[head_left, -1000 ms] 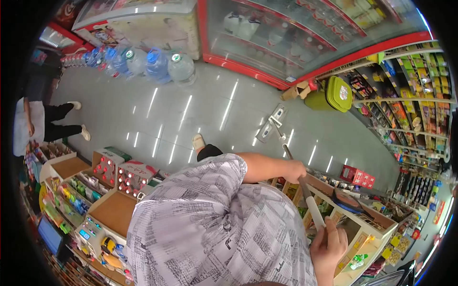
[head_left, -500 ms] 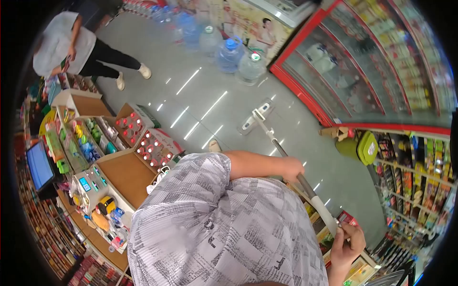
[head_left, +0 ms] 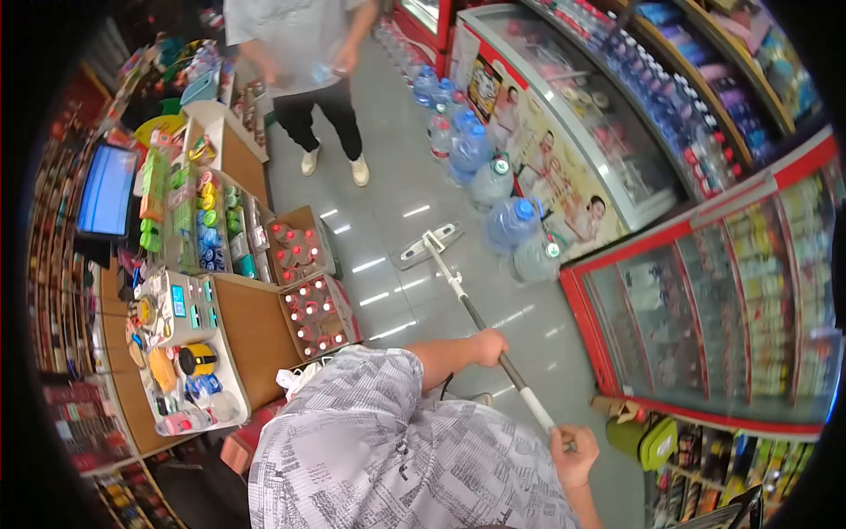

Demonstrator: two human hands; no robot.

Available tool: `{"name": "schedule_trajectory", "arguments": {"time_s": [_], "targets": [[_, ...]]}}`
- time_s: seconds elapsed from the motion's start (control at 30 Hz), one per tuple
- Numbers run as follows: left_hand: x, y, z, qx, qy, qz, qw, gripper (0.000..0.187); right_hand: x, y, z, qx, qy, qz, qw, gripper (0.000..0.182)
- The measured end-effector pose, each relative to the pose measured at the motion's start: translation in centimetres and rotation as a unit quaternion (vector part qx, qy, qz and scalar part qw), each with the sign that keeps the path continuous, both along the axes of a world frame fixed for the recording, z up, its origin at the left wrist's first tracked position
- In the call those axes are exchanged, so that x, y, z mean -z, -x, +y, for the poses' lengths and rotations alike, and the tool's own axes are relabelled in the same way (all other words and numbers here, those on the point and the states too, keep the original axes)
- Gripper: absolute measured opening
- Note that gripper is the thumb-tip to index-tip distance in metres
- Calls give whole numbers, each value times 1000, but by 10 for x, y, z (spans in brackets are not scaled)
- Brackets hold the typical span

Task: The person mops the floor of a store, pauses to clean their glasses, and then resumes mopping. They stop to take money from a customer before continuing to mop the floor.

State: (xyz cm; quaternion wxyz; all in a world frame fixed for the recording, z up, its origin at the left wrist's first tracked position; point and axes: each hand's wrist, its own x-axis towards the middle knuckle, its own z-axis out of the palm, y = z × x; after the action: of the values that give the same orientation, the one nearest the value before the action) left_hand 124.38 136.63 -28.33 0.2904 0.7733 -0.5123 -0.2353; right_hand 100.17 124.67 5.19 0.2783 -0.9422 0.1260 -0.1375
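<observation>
My left hand (head_left: 489, 346) is closed around the grey middle of a flat mop's handle (head_left: 471, 310). Nearer my body, my right hand (head_left: 573, 454) grips the white top end of that handle, fingers curled round it. The pole slants away from me, up and to the left. Its flat white mop head (head_left: 430, 245) rests on the shiny grey floor (head_left: 383, 216), between the cartons of bottles and the row of large water jugs.
Another person (head_left: 304, 62) stands ahead in the aisle. Large water jugs (head_left: 513, 225) line the right side before a chest freezer (head_left: 564, 167); a red-framed fridge (head_left: 652, 309) and a green bin (head_left: 648, 441) follow. Left are cartons of red-capped bottles (head_left: 315, 313) and a counter (head_left: 251, 317).
My view has swung to the right, and the other person now appears nearer and facing along the aisle. The mop has shifted along the floor, with both my hands still on its handle.
</observation>
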Motion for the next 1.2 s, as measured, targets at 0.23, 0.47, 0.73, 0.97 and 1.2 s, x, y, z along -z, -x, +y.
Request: {"name": "schedule_trajectory", "arguments": {"time_s": [0.23,0.47,0.73,0.97,1.2], "targets": [[-10,-55,6,-362,185,-51,912,32,-1,-121,-16,-64,-158,-94,981,17],[-83,10,-42,-641,209,24,738,28,-86,-170,-66,-448,-272,35,851,25],[-168,82,-32,-425,118,146,885,37,-158,-180,-107,-590,-348,100,722,55],[-218,-194,170,-711,239,-38,660,74,-149,-153,-58,-514,-397,21,760,21],[-194,-388,282,-736,259,195,595,93,-161,-145,0,-483,-408,52,773,19]]}}
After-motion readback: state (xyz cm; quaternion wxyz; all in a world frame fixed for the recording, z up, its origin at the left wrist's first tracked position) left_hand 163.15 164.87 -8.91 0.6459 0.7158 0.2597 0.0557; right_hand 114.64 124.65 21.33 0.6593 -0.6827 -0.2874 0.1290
